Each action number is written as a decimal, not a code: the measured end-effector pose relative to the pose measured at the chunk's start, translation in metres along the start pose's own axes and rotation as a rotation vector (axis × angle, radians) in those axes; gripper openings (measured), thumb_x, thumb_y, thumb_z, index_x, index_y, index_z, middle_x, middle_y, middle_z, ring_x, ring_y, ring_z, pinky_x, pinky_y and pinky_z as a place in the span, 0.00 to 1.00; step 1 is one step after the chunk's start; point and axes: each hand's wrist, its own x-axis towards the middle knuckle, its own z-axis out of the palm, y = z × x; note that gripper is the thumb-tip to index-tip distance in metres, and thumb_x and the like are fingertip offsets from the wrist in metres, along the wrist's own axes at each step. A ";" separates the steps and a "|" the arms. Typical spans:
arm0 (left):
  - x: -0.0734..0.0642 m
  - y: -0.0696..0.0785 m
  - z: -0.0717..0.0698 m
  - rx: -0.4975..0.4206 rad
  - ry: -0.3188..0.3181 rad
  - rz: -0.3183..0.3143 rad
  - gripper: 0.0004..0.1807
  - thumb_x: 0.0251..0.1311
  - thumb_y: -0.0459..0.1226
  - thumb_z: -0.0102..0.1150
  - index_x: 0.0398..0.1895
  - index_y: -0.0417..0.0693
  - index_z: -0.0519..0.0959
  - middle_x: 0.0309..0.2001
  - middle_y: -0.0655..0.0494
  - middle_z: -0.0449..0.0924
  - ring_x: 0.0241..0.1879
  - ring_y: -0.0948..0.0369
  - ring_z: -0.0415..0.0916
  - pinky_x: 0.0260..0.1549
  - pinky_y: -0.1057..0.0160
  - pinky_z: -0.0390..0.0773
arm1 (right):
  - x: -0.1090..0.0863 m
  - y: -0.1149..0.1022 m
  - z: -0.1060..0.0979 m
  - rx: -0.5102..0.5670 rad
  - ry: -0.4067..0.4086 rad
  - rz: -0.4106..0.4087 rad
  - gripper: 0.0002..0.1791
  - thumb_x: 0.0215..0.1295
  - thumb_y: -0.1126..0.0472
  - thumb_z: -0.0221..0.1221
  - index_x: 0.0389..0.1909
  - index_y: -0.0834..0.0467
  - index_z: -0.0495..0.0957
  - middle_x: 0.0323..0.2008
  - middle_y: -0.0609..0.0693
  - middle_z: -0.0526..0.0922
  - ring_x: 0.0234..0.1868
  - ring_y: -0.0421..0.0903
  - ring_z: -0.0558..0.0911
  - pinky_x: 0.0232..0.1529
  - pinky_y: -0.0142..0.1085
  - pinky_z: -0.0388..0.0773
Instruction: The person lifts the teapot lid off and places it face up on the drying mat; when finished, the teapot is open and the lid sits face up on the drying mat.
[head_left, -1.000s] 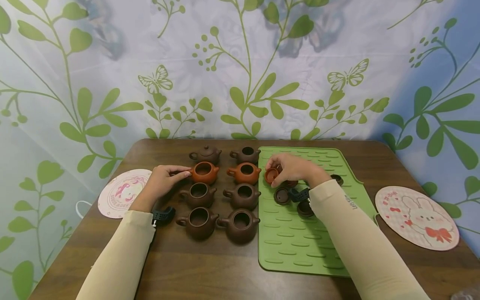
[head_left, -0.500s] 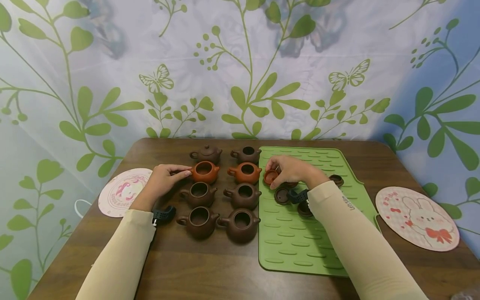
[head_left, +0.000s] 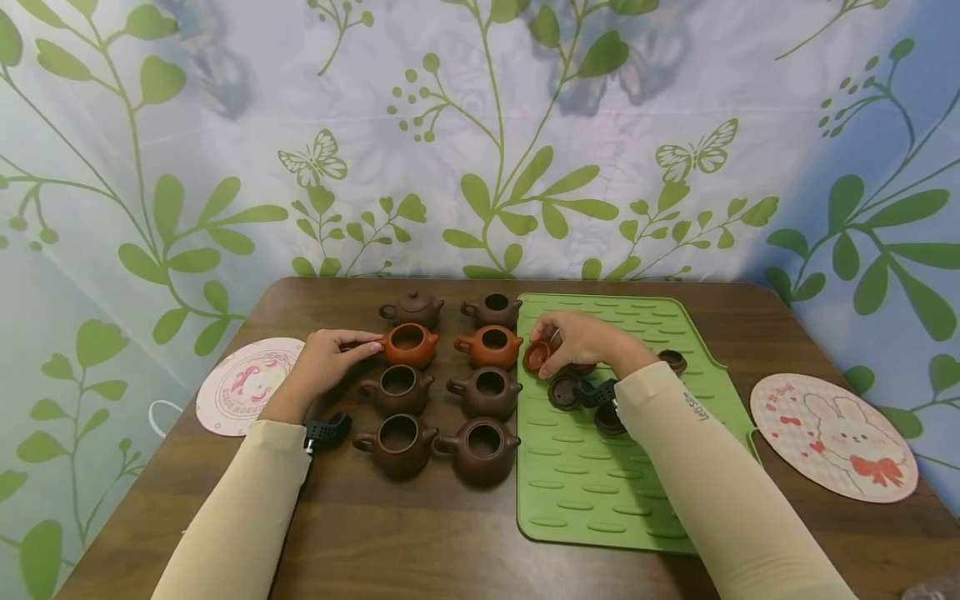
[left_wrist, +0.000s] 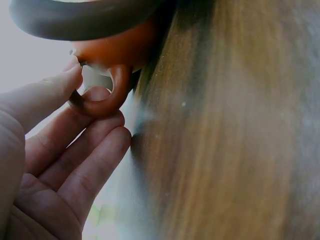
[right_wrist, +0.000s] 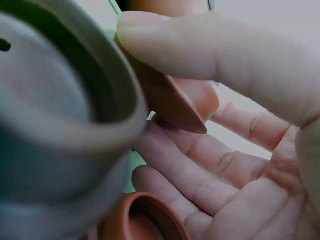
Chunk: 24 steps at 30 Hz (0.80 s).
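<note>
My left hand (head_left: 324, 367) pinches the handle (left_wrist: 107, 100) of an orange clay teapot (head_left: 420, 357), which is lidless and stands in the left column. Thumb and fingertips meet at the handle's loop in the left wrist view. Over the green mat's left part, my right hand (head_left: 588, 337) holds a small orange teapot lid (head_left: 537, 357) between thumb and fingers. The right wrist view shows this lid (right_wrist: 172, 105) tilted, its edge under the thumb. Another orange lid (right_wrist: 150, 215) lies below the fingers there, and a dark brown lid (right_wrist: 65, 150) fills the near left.
Several brown teapots (head_left: 480, 467) stand in two columns with a second orange one (head_left: 491, 357); only the back left teapot (head_left: 414, 310) wears a lid. Brown lids (head_left: 562, 392) lie on the green mat (head_left: 570, 500). Round placemats (head_left: 832, 437) flank the table (head_left: 412, 542).
The orange lid in my right hand has shifted slightly left and tilted between the fingers. My left hand stays at the teapot handle.
</note>
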 end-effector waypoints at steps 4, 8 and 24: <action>0.000 0.000 0.000 -0.004 0.000 -0.001 0.16 0.71 0.47 0.69 0.55 0.51 0.91 0.51 0.50 0.88 0.53 0.49 0.84 0.55 0.43 0.79 | 0.000 0.000 0.000 0.005 0.001 0.002 0.29 0.55 0.63 0.81 0.55 0.62 0.78 0.50 0.57 0.79 0.49 0.54 0.82 0.50 0.50 0.80; 0.001 0.000 0.000 -0.002 0.001 0.000 0.16 0.71 0.48 0.69 0.55 0.51 0.91 0.51 0.50 0.88 0.52 0.49 0.84 0.54 0.43 0.79 | 0.000 0.000 -0.002 0.000 0.007 0.018 0.31 0.55 0.63 0.81 0.57 0.62 0.78 0.51 0.57 0.79 0.51 0.55 0.83 0.50 0.51 0.80; 0.001 0.002 -0.002 -0.005 -0.002 -0.002 0.16 0.71 0.47 0.69 0.55 0.50 0.90 0.51 0.50 0.88 0.52 0.49 0.84 0.53 0.43 0.79 | -0.002 -0.005 -0.006 -0.010 0.042 0.044 0.34 0.56 0.60 0.81 0.61 0.63 0.79 0.54 0.56 0.80 0.55 0.55 0.83 0.52 0.51 0.81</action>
